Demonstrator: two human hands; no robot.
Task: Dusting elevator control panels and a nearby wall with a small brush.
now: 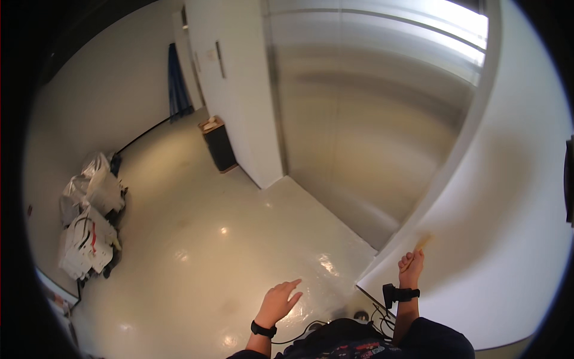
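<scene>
- The left hand [280, 302] is reaching forward over the glossy pale floor [203, 251], palm down, fingers loosely spread and holding nothing; a black band is sitting on its wrist.
- The right hand [412, 266] is rising against the white wall [508, 239], fingers pressed together in a pinch on a thin yellowish stick-like thing [423, 243], too blurred to name; its tip is lying on or just off the wall, above the hand.
- A black wrist strap with a small device [399, 294] is wrapping the right forearm.
- Ceiling lights are glinting off the floor.
- Ahead, brushed-metal lift doors [371, 119] are filling the recess beside the wall.
- To the left, a dark bin [218, 143] is standing against a white pillar.
- Far left, filled white bags [89, 221] are leaning in a heap along the wall.
</scene>
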